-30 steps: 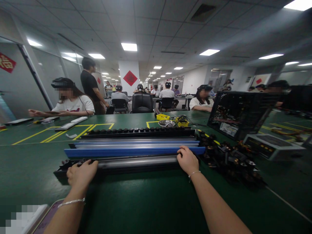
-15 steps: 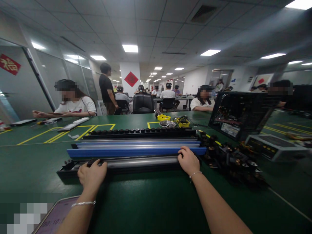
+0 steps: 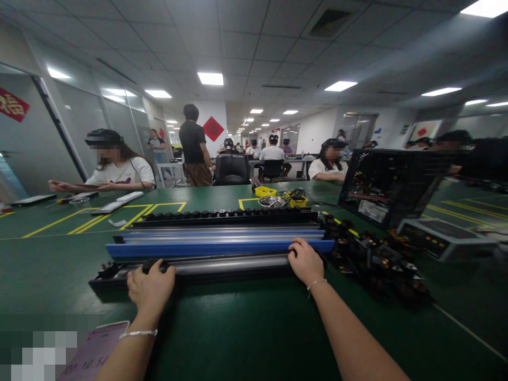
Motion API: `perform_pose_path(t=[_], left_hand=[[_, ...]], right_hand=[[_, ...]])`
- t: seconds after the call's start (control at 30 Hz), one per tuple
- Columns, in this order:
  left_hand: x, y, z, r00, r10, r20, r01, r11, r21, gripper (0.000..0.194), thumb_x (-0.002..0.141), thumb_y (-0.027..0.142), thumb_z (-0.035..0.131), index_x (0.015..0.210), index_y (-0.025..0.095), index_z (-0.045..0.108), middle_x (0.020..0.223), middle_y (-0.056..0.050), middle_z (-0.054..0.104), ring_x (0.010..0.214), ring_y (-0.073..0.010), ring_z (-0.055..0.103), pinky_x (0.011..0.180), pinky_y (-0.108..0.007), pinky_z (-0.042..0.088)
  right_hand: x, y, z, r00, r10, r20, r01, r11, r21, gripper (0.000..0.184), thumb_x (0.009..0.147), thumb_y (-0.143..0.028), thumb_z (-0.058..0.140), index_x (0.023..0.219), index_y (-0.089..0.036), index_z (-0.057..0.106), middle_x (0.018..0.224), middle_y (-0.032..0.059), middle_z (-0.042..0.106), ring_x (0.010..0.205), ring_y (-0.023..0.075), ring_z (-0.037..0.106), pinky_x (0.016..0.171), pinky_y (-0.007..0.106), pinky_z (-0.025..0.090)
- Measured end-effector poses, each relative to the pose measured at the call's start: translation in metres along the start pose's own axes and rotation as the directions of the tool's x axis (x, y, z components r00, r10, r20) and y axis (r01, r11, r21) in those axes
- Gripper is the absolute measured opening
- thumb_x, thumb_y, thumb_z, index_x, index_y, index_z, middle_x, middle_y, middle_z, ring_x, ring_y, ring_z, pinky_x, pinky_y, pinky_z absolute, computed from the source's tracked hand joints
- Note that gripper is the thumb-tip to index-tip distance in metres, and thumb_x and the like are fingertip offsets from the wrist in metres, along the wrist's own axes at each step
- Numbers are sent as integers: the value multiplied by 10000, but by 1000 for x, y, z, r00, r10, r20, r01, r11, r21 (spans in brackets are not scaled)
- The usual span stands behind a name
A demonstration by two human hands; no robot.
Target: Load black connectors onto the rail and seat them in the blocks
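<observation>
A long black rail [image 3: 234, 266] with a shiny grey metal strip inside lies across the table in front of me. My left hand [image 3: 151, 286] bends over its left portion, fingers closed around a small black part [image 3: 149, 264] on the rail. Further left on the rail sits another small black part [image 3: 109, 269] with upright prongs. My right hand [image 3: 307, 263] grips the rail near its right end, the thumb hidden. Just behind lie a blue strip [image 3: 214, 248] and a second metal-lined rail [image 3: 226, 233]. A black rail [image 3: 226, 214] studded with several small parts lies farther back.
A heap of small black parts [image 3: 373, 259] lies right of the rails, near a grey power supply [image 3: 444, 238] and an open computer case [image 3: 391, 185]. Behind stand yellow trays [image 3: 265, 191] and a metal bowl [image 3: 271, 202]. A phone [image 3: 93, 349] lies front left. People sit around.
My left hand has slid right along the rail with the small black part, then stayed about there. My right hand has kept its place. A standing person in the background has moved right.
</observation>
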State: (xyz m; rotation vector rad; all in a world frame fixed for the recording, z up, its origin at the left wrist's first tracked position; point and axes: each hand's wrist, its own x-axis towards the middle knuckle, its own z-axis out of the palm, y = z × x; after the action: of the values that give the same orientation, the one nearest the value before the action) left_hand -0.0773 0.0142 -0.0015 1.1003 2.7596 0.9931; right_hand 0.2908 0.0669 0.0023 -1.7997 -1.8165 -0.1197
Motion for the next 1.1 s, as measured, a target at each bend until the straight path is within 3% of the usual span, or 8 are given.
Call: perform_pose_path(t=[0.67,1.1], left_hand=[[-26,20,1,975,222,0,-219,965,141,432,760,412,412,1082,249,648,1154,-138,490,1136,-301,436,965,-418,326],[-40,32,3,958,288,11,-286,943,172,398,783,387,418,1070,250,658,1190,-145,492,1182,-299,413,986,-436,285]], right_hand=[[1,1,3,999,-30,-30,29,1000,-12,265,783,-187,434,934,-239,646,1134,14,577,926,165,537,805,278,402],[2,2,5,997,-52,-64,51,999,-9,275,829,-222,402,928,-233,658,1103,23,592,955,179,512,833,289,395]])
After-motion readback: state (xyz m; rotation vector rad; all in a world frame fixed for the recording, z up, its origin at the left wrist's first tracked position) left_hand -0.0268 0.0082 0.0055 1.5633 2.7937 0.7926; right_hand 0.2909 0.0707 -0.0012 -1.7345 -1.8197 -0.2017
